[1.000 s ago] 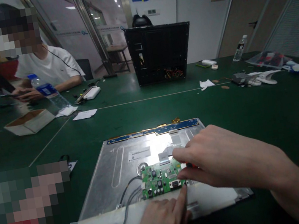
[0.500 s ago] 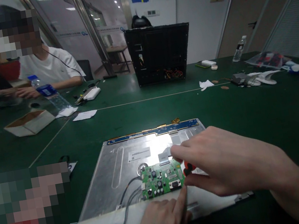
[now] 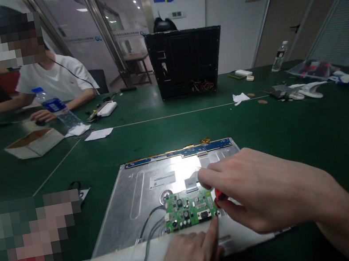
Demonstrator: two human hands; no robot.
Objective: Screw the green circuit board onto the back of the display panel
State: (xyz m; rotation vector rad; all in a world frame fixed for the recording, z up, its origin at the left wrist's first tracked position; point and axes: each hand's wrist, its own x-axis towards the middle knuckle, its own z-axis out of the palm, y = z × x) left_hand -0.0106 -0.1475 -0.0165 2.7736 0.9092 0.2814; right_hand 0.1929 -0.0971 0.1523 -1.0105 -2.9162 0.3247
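Note:
A green circuit board [image 3: 190,208] lies on the metal back of a display panel [image 3: 119,219], with grey cables [image 3: 150,242] running from its left side. My right hand [image 3: 262,187] is closed around a red and black screwdriver [image 3: 220,195] at the board's right edge. Only part of its handle shows; the tip is hidden. My left hand [image 3: 193,255] rests on the panel's white lower strip, its index finger stretched to the board's lower right corner. The other left fingers are bent and partly hidden. A flat ribbon cable [image 3: 191,184] joins the board's top edge.
Across the green table [image 3: 298,144] stands a black monitor housing [image 3: 188,63]. To the left are a paper box [image 3: 35,143], a tilted water bottle [image 3: 59,108] and a seated person [image 3: 53,75]. White gloves [image 3: 309,89] and a second bottle [image 3: 279,57] are at right.
My right thumb has moved slightly down and right, exposing the board's lower right corner. My left hand stays in place. The other person's arm has stretched out to the left.

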